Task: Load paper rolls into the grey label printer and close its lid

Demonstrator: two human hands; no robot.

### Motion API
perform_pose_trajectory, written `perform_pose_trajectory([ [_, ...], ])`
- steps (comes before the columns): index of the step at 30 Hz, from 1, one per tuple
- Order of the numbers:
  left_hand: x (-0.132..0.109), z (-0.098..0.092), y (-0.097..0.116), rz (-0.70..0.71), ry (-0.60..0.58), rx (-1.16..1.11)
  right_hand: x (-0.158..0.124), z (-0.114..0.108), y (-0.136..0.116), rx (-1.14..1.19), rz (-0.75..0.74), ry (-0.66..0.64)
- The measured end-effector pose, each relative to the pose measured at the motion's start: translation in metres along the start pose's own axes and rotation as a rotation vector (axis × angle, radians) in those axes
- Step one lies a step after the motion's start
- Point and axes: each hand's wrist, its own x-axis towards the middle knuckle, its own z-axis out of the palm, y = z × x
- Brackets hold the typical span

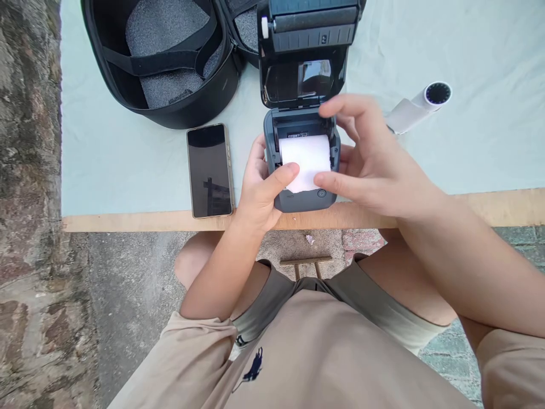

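A table (128, 170) covered in pale green cloth with a bare wooden front edge stands on rough concrete, with a stone wall (25, 170) at 9 o'clock. The printer (304, 200) sits at the table's front edge with its lid (304, 34) raised toward 12 o'clock and the paper roll (304, 153) exposed; a phone (210, 170) lies at its 9 o'clock, an open black case (170, 62) at 11 o'clock and a white cylindrical device (419, 105) at 2 o'clock. The left hand (259, 190) wraps the printer's left side, thumb pressing the paper's lower left corner, while the right hand (366, 162) arches over the right side, fingers spread wide, thumb on the paper's lower right corner.
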Motion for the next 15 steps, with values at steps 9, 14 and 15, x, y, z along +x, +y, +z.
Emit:
perform_pose_trajectory([
  [9, -0.001, -0.0038, -0.0003, -0.028, -0.031, 0.024, 0.0027, -0.0039, 0.0037, -0.012, -0.013, -0.053],
  [14, 0.0008, -0.0036, 0.0, -0.034, -0.018, 0.038, -0.0012, -0.0084, 0.0059, -0.082, -0.052, -0.108],
  [15, 0.0009, -0.0037, -0.0002, -0.043, -0.021, 0.036, -0.0015, -0.0082, 0.0057, -0.078, -0.052, -0.115],
])
